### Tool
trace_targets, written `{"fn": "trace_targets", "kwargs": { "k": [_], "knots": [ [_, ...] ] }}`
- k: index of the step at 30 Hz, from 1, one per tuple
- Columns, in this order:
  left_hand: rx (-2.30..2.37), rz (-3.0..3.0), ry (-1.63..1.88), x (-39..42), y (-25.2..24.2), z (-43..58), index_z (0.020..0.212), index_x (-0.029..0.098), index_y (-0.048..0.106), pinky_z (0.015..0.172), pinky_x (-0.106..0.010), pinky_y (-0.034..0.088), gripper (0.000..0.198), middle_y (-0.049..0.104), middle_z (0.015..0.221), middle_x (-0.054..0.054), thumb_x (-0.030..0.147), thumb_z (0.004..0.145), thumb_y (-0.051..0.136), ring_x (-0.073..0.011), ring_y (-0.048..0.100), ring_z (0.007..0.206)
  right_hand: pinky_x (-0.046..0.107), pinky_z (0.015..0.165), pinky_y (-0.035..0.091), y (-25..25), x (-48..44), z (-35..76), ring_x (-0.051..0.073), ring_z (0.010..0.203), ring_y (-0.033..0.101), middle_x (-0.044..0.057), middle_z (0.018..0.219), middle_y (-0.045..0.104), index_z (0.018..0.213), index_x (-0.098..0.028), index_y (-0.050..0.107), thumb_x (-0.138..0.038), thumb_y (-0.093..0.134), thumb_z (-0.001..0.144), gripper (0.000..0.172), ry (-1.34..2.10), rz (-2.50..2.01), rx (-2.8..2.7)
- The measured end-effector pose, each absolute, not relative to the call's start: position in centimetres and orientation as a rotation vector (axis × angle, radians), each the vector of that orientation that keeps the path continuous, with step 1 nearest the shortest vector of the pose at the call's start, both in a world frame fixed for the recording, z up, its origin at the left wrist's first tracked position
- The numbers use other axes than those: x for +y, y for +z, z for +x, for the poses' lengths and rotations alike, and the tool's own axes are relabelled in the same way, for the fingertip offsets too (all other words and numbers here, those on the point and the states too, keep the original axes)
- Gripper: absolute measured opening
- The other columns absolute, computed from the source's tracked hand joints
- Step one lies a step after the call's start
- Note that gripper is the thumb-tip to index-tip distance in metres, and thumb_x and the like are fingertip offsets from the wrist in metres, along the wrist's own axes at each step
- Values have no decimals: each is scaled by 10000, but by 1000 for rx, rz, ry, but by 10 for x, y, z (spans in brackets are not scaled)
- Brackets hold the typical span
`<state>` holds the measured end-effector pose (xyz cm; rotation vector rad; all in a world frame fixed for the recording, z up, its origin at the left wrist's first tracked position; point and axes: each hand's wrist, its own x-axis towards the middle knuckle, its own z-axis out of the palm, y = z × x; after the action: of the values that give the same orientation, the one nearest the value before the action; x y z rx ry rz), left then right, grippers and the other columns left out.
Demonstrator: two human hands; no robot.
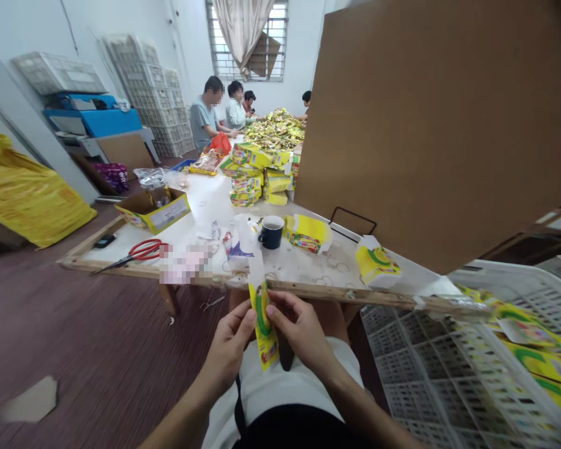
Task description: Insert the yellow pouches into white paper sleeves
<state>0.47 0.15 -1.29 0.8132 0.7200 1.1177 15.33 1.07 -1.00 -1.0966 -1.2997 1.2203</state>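
A small yellow and green carton (265, 340) stands upright over my lap, just below the table edge. Its long white flap sticks up from the top, and it looks narrow from this side. My left hand (231, 340) pinches its left edge between thumb and fingers. On the opposite side, my right hand (305, 327) grips the upper right edge, with the thumb on the front face. Beyond the carton, a dark mug (271, 234) stands on the table beside a yellow carton lying on its side (306, 234).
Red-handled scissors (147, 249) lie near the front edge of the table (206, 193). Stacked yellow cartons (247, 174) stand farther back. A large brown board (416, 125) blocks the right. White crates (430, 368) holding cartons are at lower right. Several people sit around a packet pile (278, 130).
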Motion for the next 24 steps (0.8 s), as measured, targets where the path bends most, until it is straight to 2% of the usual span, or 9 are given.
{"fn": "trace_targets", "kwargs": {
  "k": [6, 9, 11, 14, 16, 19, 21, 23, 24],
  "knots": [
    [813, 883, 1111, 6, -17, 7, 1132, 162, 633, 753, -305, 530, 361, 733, 983, -83, 337, 817, 638, -225, 676, 875, 292, 655, 485, -16, 8, 158, 204, 719, 595, 62, 800, 680, 902, -144, 693, -403, 650, 814, 277, 1195, -1149, -1277],
    [866, 959, 1103, 6, -17, 8, 1045, 142, 641, 766, -308, 531, 304, 723, 1000, -90, 343, 817, 631, -235, 666, 913, 272, 599, 455, -19, 8, 155, 184, 653, 560, 56, 722, 659, 773, -135, 675, -386, 656, 802, 253, 1084, -1212, -1260],
    [899, 1022, 1109, 5, -15, 9, 1059, 150, 597, 792, -311, 526, 294, 709, 1034, -94, 324, 824, 625, -233, 659, 948, 264, 590, 443, -20, 8, 155, 173, 639, 548, 50, 719, 652, 763, -138, 658, -374, 647, 809, 240, 1070, -1208, -1264],
    [897, 1066, 1141, 3, -11, 9, 1200, 223, 423, 811, -323, 521, 433, 692, 1067, -76, 268, 824, 633, -216, 663, 959, 258, 608, 453, -18, 8, 158, 170, 663, 565, 34, 765, 650, 913, -161, 617, -338, 661, 808, 210, 1100, -1135, -1232],
    [842, 1071, 1148, 2, -9, 8, 1273, 273, 302, 820, -329, 516, 549, 688, 1068, -64, 239, 831, 625, -210, 662, 968, 262, 648, 468, -15, 9, 164, 169, 702, 579, 29, 848, 651, 1101, -193, 551, -307, 662, 814, 328, 1112, -1053, -1241],
    [736, 1105, 1082, 2, -7, 5, 1315, 274, 279, 833, -325, 503, 565, 682, 1068, -76, 235, 851, 599, -218, 649, 995, 271, 722, 472, -6, 10, 176, 171, 796, 589, 40, 975, 636, 1251, -230, 493, -303, 624, 848, 430, 1151, -949, -1370],
    [670, 1099, 1002, 3, -6, 3, 1274, 259, 341, 797, -314, 508, 504, 686, 1043, -80, 237, 846, 607, -220, 662, 952, 264, 727, 467, 0, 11, 184, 175, 819, 589, 38, 945, 637, 1153, -215, 578, -333, 609, 859, 318, 1197, -924, -1448],
    [617, 1068, 939, 3, -5, 2, 1167, 247, 408, 746, -289, 509, 415, 694, 996, -69, 227, 823, 640, -204, 675, 879, 246, 664, 459, 3, 12, 189, 164, 741, 582, 26, 823, 631, 960, -188, 639, -371, 589, 870, 210, 1234, -934, -1489],
    [595, 1055, 917, 2, -5, 2, 1110, 243, 429, 727, -274, 506, 377, 696, 977, -62, 219, 810, 657, -193, 677, 852, 238, 625, 450, 4, 12, 190, 154, 686, 567, 20, 758, 618, 872, -178, 643, -386, 573, 879, 219, 1234, -949, -1502]
  ]
}}
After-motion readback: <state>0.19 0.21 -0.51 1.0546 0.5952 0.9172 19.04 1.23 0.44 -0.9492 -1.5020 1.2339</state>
